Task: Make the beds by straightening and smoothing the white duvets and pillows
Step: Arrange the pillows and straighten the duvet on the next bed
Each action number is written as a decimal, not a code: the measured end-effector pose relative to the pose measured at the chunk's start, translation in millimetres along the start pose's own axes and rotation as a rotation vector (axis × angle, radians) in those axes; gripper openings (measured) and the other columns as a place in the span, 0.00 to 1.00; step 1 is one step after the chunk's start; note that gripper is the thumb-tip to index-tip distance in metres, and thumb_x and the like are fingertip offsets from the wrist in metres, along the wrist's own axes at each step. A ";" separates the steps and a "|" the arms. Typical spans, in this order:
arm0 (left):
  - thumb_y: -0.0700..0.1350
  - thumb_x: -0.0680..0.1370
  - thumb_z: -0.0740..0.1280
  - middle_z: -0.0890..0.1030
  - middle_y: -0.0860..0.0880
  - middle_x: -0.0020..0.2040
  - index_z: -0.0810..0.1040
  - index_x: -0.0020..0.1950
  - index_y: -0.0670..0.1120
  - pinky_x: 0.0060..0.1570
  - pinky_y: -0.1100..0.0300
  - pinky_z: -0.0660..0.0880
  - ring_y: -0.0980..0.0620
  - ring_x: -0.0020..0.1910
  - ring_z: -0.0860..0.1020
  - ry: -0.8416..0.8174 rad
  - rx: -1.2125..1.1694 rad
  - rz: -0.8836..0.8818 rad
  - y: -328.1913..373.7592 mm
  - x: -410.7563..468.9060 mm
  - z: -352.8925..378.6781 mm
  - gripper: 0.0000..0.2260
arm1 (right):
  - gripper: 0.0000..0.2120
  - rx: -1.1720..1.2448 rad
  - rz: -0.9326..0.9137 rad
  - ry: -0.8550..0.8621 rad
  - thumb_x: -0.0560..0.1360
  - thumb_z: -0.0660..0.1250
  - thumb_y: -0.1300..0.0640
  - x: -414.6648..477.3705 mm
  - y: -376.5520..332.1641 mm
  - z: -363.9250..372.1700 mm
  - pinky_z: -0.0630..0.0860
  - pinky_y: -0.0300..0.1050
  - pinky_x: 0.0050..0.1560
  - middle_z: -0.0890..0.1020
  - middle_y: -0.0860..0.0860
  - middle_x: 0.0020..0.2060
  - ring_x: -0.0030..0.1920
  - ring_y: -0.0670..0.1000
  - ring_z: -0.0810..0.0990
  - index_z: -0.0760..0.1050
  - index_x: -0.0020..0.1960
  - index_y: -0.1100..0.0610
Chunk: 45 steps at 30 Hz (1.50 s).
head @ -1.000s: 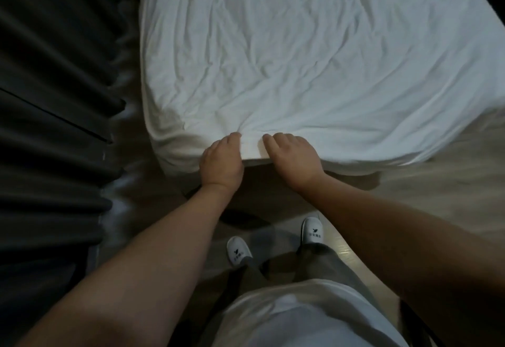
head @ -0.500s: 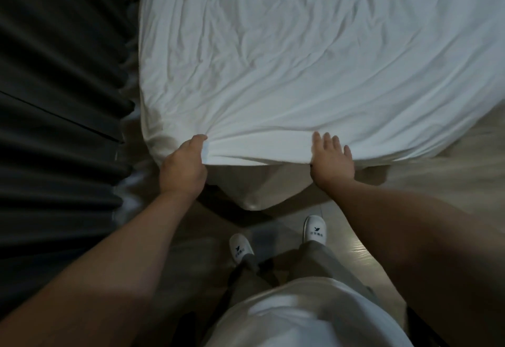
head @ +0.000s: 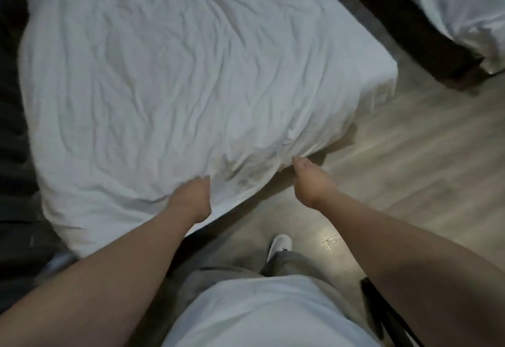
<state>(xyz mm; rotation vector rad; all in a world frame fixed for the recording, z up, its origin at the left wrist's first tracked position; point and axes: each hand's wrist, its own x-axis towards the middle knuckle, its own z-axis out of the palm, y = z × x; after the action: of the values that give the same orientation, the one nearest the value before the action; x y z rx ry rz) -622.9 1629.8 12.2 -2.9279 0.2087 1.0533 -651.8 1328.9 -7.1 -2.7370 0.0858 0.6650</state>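
A wrinkled white duvet [head: 169, 78] covers the bed in front of me and hangs over its foot edge. My left hand [head: 192, 199] grips the duvet's lower edge near the middle of the foot end, fingers curled under the fabric. Further right along the same edge, my right hand [head: 308, 179] pinches the hem, where the cloth bunches into folds. No pillows are in view.
A second bed with white bedding [head: 461, 4] stands at the top right, behind a dark bed frame [head: 404, 29]. Light wooden floor [head: 410, 171] lies to the right. Dark curtains [head: 11, 133] run along the left. My white slipper [head: 278, 245] is on the floor below.
I have stepped to the right along the foot of the bed, and both hands have shifted right on the duvet's edge. The second bed has come into view.
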 end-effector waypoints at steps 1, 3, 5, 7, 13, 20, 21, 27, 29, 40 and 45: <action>0.43 0.78 0.65 0.71 0.43 0.71 0.65 0.76 0.46 0.69 0.50 0.70 0.42 0.68 0.73 0.030 -0.026 0.060 27.8 9.1 -10.2 0.26 | 0.31 0.007 0.024 0.024 0.80 0.55 0.61 -4.0 16.4 -9.7 0.65 0.52 0.73 0.62 0.54 0.79 0.76 0.57 0.64 0.54 0.81 0.57; 0.44 0.78 0.65 0.73 0.44 0.69 0.69 0.72 0.46 0.66 0.51 0.72 0.42 0.66 0.75 0.085 -0.038 0.165 87.4 26.7 -29.3 0.22 | 0.31 0.008 0.069 0.069 0.80 0.57 0.61 -10.6 56.1 -30.7 0.64 0.52 0.74 0.60 0.54 0.80 0.78 0.56 0.62 0.53 0.82 0.57; 0.47 0.79 0.66 0.74 0.46 0.66 0.72 0.68 0.46 0.63 0.51 0.74 0.43 0.63 0.76 0.106 -0.018 0.242 138.4 41.1 -44.9 0.18 | 0.32 0.001 0.109 0.099 0.80 0.57 0.61 -15.1 92.1 -50.3 0.61 0.50 0.77 0.59 0.54 0.81 0.79 0.55 0.59 0.51 0.82 0.57; 0.49 0.79 0.65 0.75 0.45 0.66 0.72 0.69 0.46 0.63 0.50 0.74 0.43 0.62 0.76 0.100 -0.019 0.291 180.0 54.6 -57.2 0.18 | 0.32 -0.007 0.136 0.124 0.81 0.56 0.62 -13.8 124.6 -67.4 0.60 0.50 0.77 0.58 0.53 0.81 0.80 0.53 0.56 0.51 0.82 0.57; 0.43 0.80 0.64 0.71 0.44 0.72 0.68 0.74 0.44 0.69 0.51 0.70 0.43 0.69 0.72 0.106 -0.073 0.337 263.3 110.6 -88.5 0.22 | 0.31 -0.040 0.169 0.154 0.81 0.54 0.64 30.7 199.5 -125.4 0.55 0.46 0.78 0.56 0.53 0.82 0.81 0.51 0.54 0.49 0.83 0.57; 0.46 0.81 0.61 0.77 0.45 0.67 0.74 0.68 0.46 0.62 0.54 0.73 0.44 0.63 0.76 0.059 -0.298 0.232 329.9 224.6 -106.6 0.16 | 0.31 -0.199 0.048 0.058 0.82 0.54 0.62 143.8 267.3 -191.2 0.57 0.48 0.78 0.57 0.53 0.81 0.80 0.53 0.56 0.49 0.83 0.57; 0.46 0.82 0.61 0.76 0.44 0.68 0.74 0.69 0.45 0.63 0.54 0.72 0.43 0.64 0.75 0.028 -0.317 0.211 342.0 237.6 -109.0 0.17 | 0.31 -0.221 0.020 0.026 0.82 0.54 0.62 157.3 275.4 -200.2 0.56 0.48 0.79 0.56 0.53 0.81 0.81 0.53 0.55 0.49 0.83 0.57; 0.45 0.83 0.60 0.75 0.43 0.69 0.72 0.70 0.44 0.62 0.55 0.71 0.44 0.65 0.75 -0.077 -0.297 0.163 416.4 285.2 -136.4 0.17 | 0.31 -0.326 -0.158 -0.076 0.83 0.52 0.63 222.4 328.4 -252.2 0.45 0.44 0.79 0.52 0.55 0.82 0.82 0.53 0.50 0.46 0.83 0.59; 0.45 0.82 0.60 0.74 0.43 0.70 0.71 0.73 0.44 0.64 0.55 0.70 0.43 0.67 0.74 -0.092 -0.299 0.148 436.8 296.4 -149.1 0.18 | 0.31 -0.341 -0.202 -0.089 0.82 0.52 0.64 245.5 351.1 -267.8 0.46 0.46 0.79 0.52 0.55 0.82 0.82 0.53 0.49 0.46 0.83 0.58; 0.48 0.83 0.61 0.77 0.44 0.69 0.73 0.73 0.47 0.65 0.55 0.69 0.43 0.68 0.74 0.110 -0.624 -0.444 521.5 329.8 -163.8 0.19 | 0.33 -0.633 -0.666 -0.248 0.81 0.58 0.64 373.3 426.6 -351.6 0.48 0.47 0.79 0.52 0.57 0.82 0.82 0.55 0.51 0.47 0.82 0.60; 0.50 0.84 0.61 0.74 0.42 0.72 0.68 0.77 0.43 0.69 0.56 0.65 0.43 0.71 0.71 0.131 -0.790 -0.495 582.8 346.1 -148.5 0.22 | 0.32 -0.746 -0.799 -0.338 0.80 0.54 0.66 408.8 427.0 -355.2 0.49 0.48 0.79 0.52 0.58 0.82 0.82 0.56 0.51 0.48 0.82 0.61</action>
<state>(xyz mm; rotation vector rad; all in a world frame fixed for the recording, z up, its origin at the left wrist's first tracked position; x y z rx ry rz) -342.6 1001.7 -79.5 -3.3669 -1.1193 1.0145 -189.5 817.3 -21.3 -2.8317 -1.5052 1.0108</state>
